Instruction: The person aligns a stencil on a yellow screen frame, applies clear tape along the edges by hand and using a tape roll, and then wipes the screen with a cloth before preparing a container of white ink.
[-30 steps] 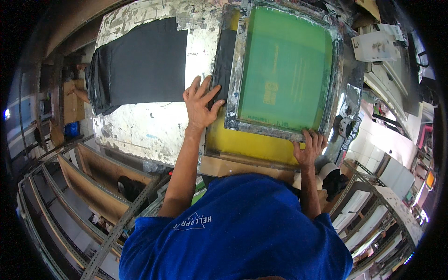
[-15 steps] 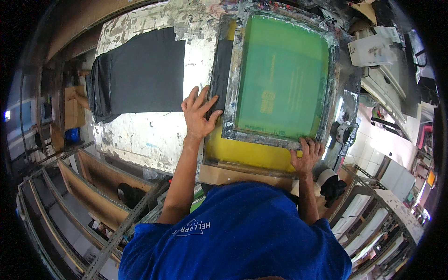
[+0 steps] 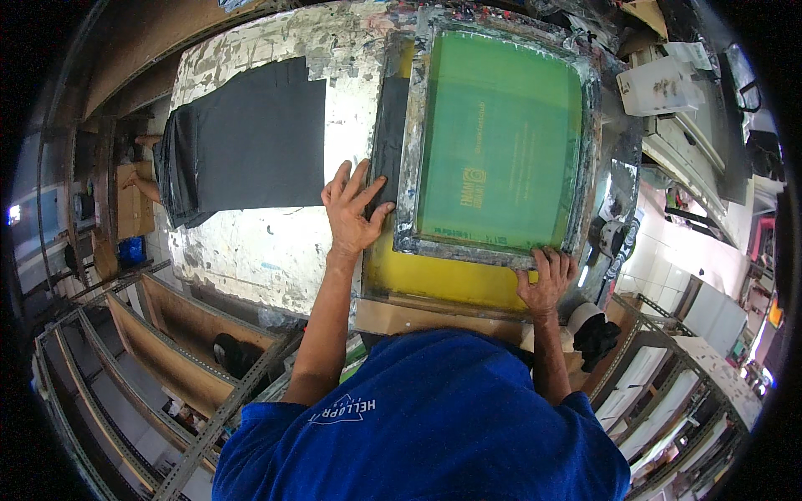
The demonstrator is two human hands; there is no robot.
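A screen printing frame with green mesh stretched inside lies on the right of the work table. Its rim is smeared with dried ink, and pale lettering and a small emblem show in the mesh. My right hand grips the frame's near right corner, fingers curled over the rim. To the frame's left, my left hand lies with fingers spread, fingertips at the edge of a black strip of material that runs partly under the frame. A yellow surface shows below the frame.
Black sheets lie stacked on the table's left half. Beyond its left edge is another person's hand by a cardboard piece. Metal racks with wooden shelves stand near left, another rack near right. A translucent container sits far right.
The view has shifted slightly. Both hands keep their places on the frame and beside it. The lettering in the green mesh shows more plainly, and more of the other person's arms is visible.
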